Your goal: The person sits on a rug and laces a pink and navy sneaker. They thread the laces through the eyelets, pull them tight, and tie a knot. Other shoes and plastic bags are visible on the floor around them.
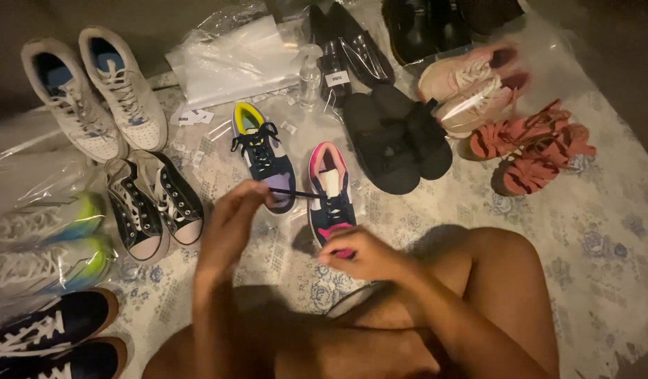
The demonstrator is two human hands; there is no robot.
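A clear plastic bag [233, 60] lies flat at the far middle, with a small white paper label [194, 116] just near of its left corner. A white rectangular tag [336, 78] sits on the dark wrapped shoe to the right. At the left edge, more clear plastic wrapping [29, 175] covers shoes

place: a home, someone's room floor | floor cover: pale flower-patterned cloth [591, 231] | on it: many pairs of shoes in loose rows, white sneakers [92, 91], black slides [398, 140], red sandals [531, 151] | extras: clear plastic bags [233, 56] | light: dim, warm indoor
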